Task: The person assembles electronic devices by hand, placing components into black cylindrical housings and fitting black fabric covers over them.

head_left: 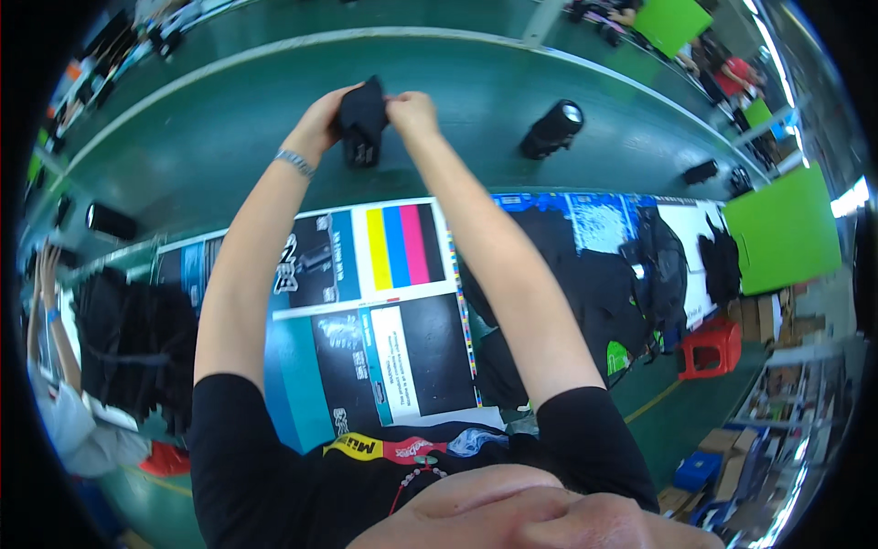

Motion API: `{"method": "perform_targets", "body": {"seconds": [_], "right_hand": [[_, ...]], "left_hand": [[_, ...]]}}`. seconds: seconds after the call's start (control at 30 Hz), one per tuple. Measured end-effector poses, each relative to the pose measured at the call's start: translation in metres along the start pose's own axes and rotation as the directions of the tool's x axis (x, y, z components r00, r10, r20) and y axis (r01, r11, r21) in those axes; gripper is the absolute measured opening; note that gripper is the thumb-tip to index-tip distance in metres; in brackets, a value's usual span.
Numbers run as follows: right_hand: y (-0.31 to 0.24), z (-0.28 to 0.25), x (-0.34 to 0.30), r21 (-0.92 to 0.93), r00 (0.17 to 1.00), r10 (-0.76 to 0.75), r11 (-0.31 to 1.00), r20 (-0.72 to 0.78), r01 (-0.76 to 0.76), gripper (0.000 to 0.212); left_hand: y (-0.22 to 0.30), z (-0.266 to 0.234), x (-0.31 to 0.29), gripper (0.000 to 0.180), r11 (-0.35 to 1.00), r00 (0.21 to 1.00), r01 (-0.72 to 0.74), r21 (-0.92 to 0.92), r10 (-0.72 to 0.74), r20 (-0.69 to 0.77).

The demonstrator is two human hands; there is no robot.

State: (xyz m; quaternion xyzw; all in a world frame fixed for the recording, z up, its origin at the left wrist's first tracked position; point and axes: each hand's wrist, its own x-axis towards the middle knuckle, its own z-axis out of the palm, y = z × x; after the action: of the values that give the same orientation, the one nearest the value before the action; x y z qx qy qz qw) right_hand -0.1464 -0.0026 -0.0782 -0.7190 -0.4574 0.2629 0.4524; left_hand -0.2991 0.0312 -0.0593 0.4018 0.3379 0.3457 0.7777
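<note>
Both arms stretch forward over a green bench [238, 110]. Between my hands is a black pouch [363, 128], upright, dark and soft-looking, with a peaked top edge; whether anything is inside cannot be seen. My left hand [322, 119] is closed round its left side, a metal band on the wrist. My right hand [411, 112] is closed too, its fingers pinching the pouch's right edge near the top. To the right, apart from my hands, stands a black cylinder [549, 133] with a shiny round end, resembling a portable speaker.
Printed sheets [366, 320] cover the nearer surface. Black fabric pieces [585, 293] are heaped at right, with another dark pile [137, 339] at left. Another black cylinder [112, 221] lies far left, near a co-worker's hands [46, 270]. A green panel [786, 229] and red stool [711, 349] stand right.
</note>
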Motion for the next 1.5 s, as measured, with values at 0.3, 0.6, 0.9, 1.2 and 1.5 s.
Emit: {"method": "perform_targets", "body": {"seconds": [0.3, 0.6, 0.9, 1.2, 1.5], "right_hand": [[0.024, -0.011, 0.015, 0.056, 0.987, 0.062, 0.996, 0.146, -0.071, 0.021], [0.051, -0.025, 0.006, -0.344, 0.976, 0.148, 0.935, 0.161, -0.085, 0.029], [0.047, -0.030, -0.008, -0.513, 0.987, 0.090, 0.858, 0.129, -0.011, 0.020], [0.056, -0.040, -0.013, -0.607, 0.995, -0.048, 0.790, 0.088, 0.092, 0.024], [0.009, -0.042, -0.071, 0.591, 0.861, 0.071, 0.699, 0.504, -0.403, 0.086]], "left_hand": [[-0.038, -0.013, 0.015, 0.023, 0.929, 0.945, -0.207, 0.307, 0.271, -0.183], [-0.070, -0.023, 0.045, 0.019, 0.351, 0.892, -0.193, 0.916, 0.452, 0.015], [-0.099, -0.040, 0.063, 0.028, 0.288, 0.714, -0.282, 0.915, 0.700, 0.000], [-0.031, 0.053, -0.016, 0.058, 0.055, 0.612, -0.541, 0.839, 0.709, 0.349], [-0.025, 0.027, -0.064, 0.058, 0.855, 0.809, -0.505, 0.113, 0.515, -0.284]]}}
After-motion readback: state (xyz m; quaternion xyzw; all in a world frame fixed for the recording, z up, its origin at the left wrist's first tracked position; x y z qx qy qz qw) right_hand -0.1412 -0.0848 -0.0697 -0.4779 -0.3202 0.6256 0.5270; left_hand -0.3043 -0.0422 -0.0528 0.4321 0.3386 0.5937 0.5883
